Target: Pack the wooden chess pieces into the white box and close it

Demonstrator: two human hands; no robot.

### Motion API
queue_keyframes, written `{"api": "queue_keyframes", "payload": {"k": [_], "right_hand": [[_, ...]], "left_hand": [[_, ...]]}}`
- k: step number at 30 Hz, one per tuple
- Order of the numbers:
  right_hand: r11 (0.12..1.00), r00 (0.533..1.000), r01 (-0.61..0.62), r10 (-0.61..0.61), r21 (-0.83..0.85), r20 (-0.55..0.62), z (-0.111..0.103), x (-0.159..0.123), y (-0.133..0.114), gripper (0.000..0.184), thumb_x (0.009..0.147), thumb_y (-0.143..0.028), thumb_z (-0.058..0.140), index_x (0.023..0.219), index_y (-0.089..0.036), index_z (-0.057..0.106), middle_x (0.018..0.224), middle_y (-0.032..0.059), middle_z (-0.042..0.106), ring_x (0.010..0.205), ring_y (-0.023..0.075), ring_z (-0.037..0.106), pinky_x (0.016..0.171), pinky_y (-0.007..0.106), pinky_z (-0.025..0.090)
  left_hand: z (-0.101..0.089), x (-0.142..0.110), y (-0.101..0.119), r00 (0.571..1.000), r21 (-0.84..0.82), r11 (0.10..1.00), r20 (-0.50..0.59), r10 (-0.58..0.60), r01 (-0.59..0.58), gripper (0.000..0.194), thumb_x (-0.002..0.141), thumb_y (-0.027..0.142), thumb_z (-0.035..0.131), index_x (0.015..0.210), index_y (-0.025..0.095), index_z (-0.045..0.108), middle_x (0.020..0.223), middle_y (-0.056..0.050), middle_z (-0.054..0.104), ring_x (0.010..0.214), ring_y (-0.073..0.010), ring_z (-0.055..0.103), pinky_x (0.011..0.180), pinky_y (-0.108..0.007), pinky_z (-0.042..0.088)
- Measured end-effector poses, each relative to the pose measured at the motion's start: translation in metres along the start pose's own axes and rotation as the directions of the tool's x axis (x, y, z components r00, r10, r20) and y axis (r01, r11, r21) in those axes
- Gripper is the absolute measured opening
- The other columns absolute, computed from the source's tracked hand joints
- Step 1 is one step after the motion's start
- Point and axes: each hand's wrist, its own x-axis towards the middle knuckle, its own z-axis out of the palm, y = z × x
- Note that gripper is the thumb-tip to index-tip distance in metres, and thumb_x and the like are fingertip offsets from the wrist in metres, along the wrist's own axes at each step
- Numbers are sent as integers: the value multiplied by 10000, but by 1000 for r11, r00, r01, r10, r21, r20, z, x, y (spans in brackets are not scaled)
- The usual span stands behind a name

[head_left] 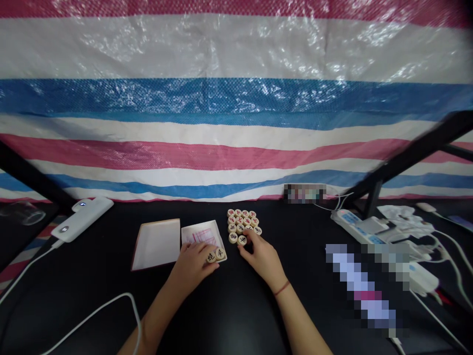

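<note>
Round wooden Chinese chess pieces (239,220) with red and black characters stand in rows on the black table. Over the near edge of these rows, my right hand (263,257) has its thumb and index finger around a black-marked chess piece (242,240). My left hand (192,266) reaches over a small white open box (221,231). Two black-marked pieces (215,255) show between its fingers and thumb at the box's near corner. A sheet with a red grid (203,236) lies inside the box, partly hidden by my left fingers.
The box lid (157,242) lies upturned left of the box. A white power strip (83,219) is at far left, another (360,227) with plugs and cables at right. A white cable (127,296) loops near my left forearm. Striped plastic sheeting (207,153) hangs behind the table.
</note>
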Motion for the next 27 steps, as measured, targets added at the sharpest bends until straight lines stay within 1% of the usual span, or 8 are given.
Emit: {"api": "queue_keyframes", "payload": {"k": [3, 6, 10, 12, 16, 20, 23, 27], "right_hand": [[1000, 1000, -1, 1, -27, 3, 1, 1, 0, 171, 833, -249, 527, 1002, -225, 536, 820, -1, 659, 638, 161, 636, 532, 230, 408], [1000, 1000, 6, -6, -17, 0, -1, 2, -1, 111, 848, -256, 511, 952, -217, 525, 772, -9, 626, 586, 144, 596, 523, 225, 384], [995, 999, 38, -34, 93, -42, -4, -2, -10, 127, 865, -317, 530, 926, -206, 541, 709, -17, 557, 605, 135, 559, 570, 225, 404], [978, 993, 110, -117, 177, 28, -4, -5, -19, 219, 836, -322, 584, 1017, -201, 561, 734, -18, 557, 636, 133, 559, 598, 222, 423], [947, 947, 193, -248, 256, 204, 2, -9, -35, 477, 795, -322, 652, 1246, -229, 528, 784, -22, 582, 662, 130, 568, 624, 224, 445], [946, 936, 191, -255, 262, 241, 8, -9, -38, 462, 823, -343, 636, 1260, -227, 538, 786, -13, 594, 673, 139, 581, 639, 239, 460], [941, 940, 198, -261, 274, 218, 8, -10, -37, 443, 824, -335, 642, 1242, -224, 546, 785, -11, 597, 669, 144, 585, 635, 248, 476], [902, 948, 284, -315, 327, 48, 6, -12, -40, 395, 825, -258, 630, 1212, -225, 557, 921, 31, 635, 812, 169, 623, 749, 282, 517]], "left_hand": [[-2, 0, -1, 1000, -8, 1000, -6, -1, 1, 266, 857, 295, 605, 1119, 249, 622, 1143, -28, 671, 1077, -235, 594, 931, -385, 364], [-1, -1, -2, 999, 28, 999, -27, -28, 29, 291, 839, 329, 622, 1119, 248, 621, 1136, -39, 671, 1073, -251, 578, 906, -390, 359], [2, -3, -2, 995, 92, 994, -86, -59, 67, 312, 814, 396, 639, 1088, 246, 632, 1120, -57, 672, 1070, -278, 551, 879, -406, 351], [3, -3, -2, 996, 94, 994, -79, -46, 53, 268, 830, 395, 619, 1052, 248, 645, 1079, -51, 682, 1044, -272, 559, 865, -403, 348], [4, -3, -3, 998, 54, 998, -65, -8, 11, 212, 859, 331, 588, 1051, 256, 637, 1051, -28, 682, 1007, -234, 584, 853, -377, 346], [4, -3, -6, 995, 22, 998, -80, 53, -51, 212, 874, 262, 567, 1081, 267, 615, 1056, -14, 668, 989, -197, 599, 844, -353, 356], [2, -3, -7, 991, 10, 997, -114, 75, -74, 195, 877, 259, 571, 1065, 274, 623, 1051, -12, 666, 979, -193, 603, 844, -346, 377], [-1, -3, -3, 978, -61, 995, -197, 65, -78, 185, 862, 310, 611, 1041, 275, 643, 1035, -11, 674, 987, -207, 607, 859, -349, 415]]}}
